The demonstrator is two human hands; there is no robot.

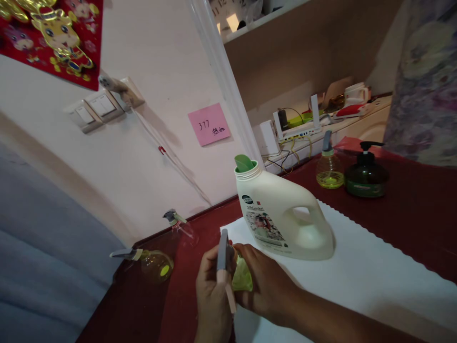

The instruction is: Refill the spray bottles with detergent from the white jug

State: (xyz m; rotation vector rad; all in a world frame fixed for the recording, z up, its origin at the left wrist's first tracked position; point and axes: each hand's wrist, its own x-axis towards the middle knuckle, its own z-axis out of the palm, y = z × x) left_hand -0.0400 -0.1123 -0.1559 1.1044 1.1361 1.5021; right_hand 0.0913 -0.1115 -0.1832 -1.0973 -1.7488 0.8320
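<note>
Low in the middle, both hands are closed on a spray bottle with a grey and pale spray head (pixel 222 257) and a clear body holding yellow-green liquid (pixel 243 276). My left hand (pixel 210 295) grips around the spray head and neck. My right hand (pixel 266 281) wraps the body from the other side, and the fingers partly hide where head and bottle meet. Just beyond them stands a large cream detergent jug (pixel 285 214), upright and uncapped, with a green spout in its mouth. The jug rests on a white sheet (pixel 360 267).
Two more spray bottles, one with yellow liquid (pixel 157 264) and one pinkish (pixel 183 231), are at left. Another spray bottle (pixel 329 171) and a dark pump bottle (pixel 367 176) stand at right on the red tabletop (pixel 403 209). A white router (pixel 300 131) sits behind.
</note>
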